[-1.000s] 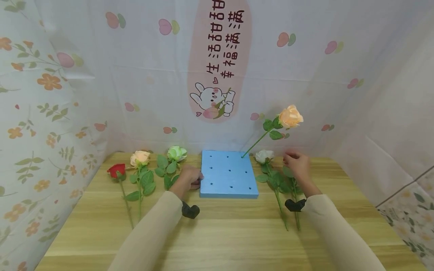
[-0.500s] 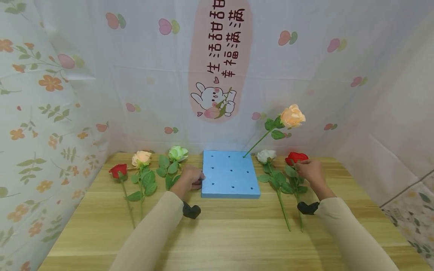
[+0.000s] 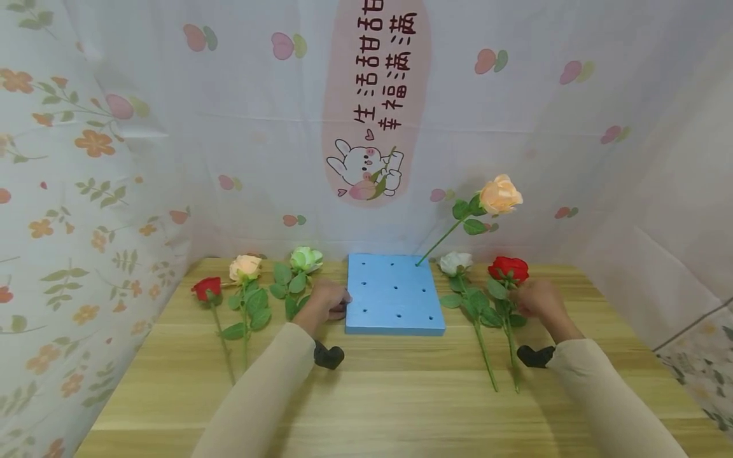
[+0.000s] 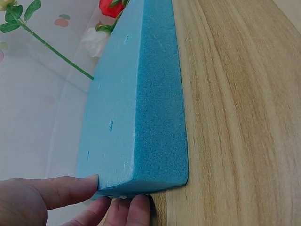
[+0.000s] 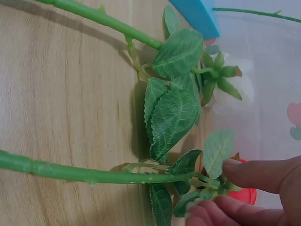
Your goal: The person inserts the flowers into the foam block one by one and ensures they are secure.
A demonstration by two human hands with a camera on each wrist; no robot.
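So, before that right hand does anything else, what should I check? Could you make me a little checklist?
1. Block steadied: ok; the left hand holds the left edge of the blue block.
2. Right hand at a flower: ok; it is at the red rose on the right.
3. Firm grip on the stem: cannot tell; leaves and fingers hide the contact.
4. Clear path to the block: not ok; the white rose lies between.
5. Free holes: ok; the front three hold no stems.
6. Peach rose planted: ok; its stem stands in the back right hole.
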